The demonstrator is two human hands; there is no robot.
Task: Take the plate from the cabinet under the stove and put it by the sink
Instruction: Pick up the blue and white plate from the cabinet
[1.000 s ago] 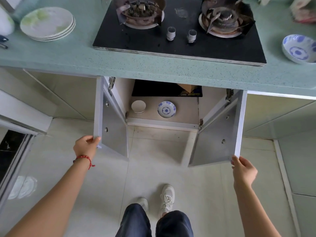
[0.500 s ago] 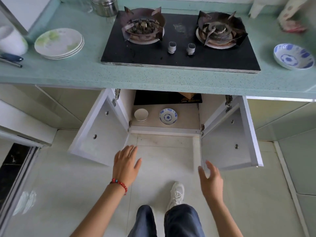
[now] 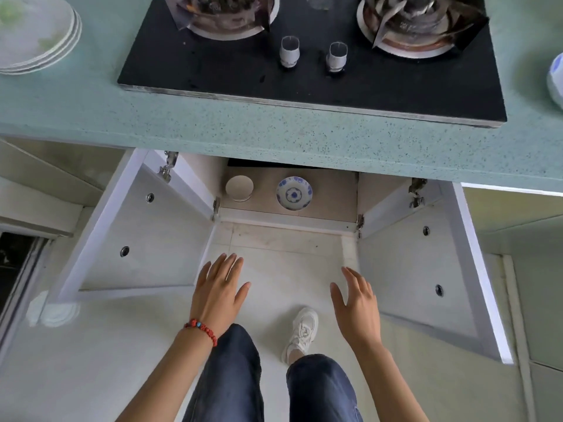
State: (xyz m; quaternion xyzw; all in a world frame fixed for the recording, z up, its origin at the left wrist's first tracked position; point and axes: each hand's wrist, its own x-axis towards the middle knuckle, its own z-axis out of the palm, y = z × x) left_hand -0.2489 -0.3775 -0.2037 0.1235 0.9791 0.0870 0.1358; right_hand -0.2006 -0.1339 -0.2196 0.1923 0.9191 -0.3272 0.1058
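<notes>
A small blue-and-white patterned plate (image 3: 294, 193) lies on the floor of the open cabinet (image 3: 332, 205) under the stove (image 3: 307, 65). A plain white round dish (image 3: 239, 187) sits to its left. Both cabinet doors stand wide open. My left hand (image 3: 217, 292), with a red bead bracelet at the wrist, hovers open over the floor in front of the cabinet. My right hand (image 3: 356, 306) is open too, level with it. Neither hand touches anything, and both are well short of the plate.
A stack of white plates (image 3: 36, 35) rests on the green counter (image 3: 274, 129) at the left, and a blue-and-white bowl (image 3: 556, 80) shows at the right edge. The left door (image 3: 137, 236) and right door (image 3: 426, 275) flank my hands. My legs and a white shoe (image 3: 301, 332) are below.
My hands let go of the door edges and came together in front of the open cabinet. The doors swung wider. The view has moved closer and lower.
</notes>
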